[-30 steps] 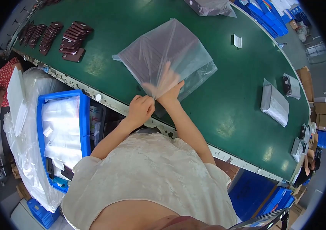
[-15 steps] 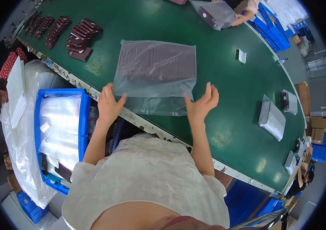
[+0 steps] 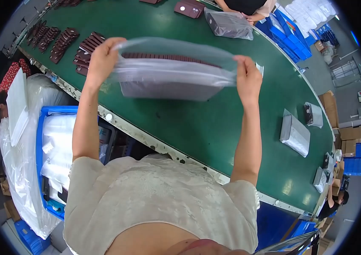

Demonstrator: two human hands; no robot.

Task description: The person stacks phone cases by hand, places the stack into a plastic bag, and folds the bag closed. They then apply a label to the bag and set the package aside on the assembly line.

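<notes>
A clear plastic bag [image 3: 169,70] stands raised on the green table, its open mouth at the top, with a row of dark maroon items [image 3: 172,57] inside. My left hand [image 3: 104,59] pinches the bag's upper left corner. At the upper right corner, the fingers of my right hand [image 3: 248,76] are closed on the bag. The bag's rim is smeared by motion between both hands.
Stacks of maroon items [image 3: 64,44] lie at the table's [image 3: 163,123] upper left. A co-worker's hands [image 3: 251,18] touch another bagged bundle [image 3: 229,25] at the top. Wrapped packs [image 3: 295,134] lie at right. A blue bin [image 3: 40,146] of plastic bags stands at left.
Both hands have moved up and apart and taken hold of the bag, which lay flat before and now stands upright with its mouth spread. The co-worker's bundle now lies lower on the table.
</notes>
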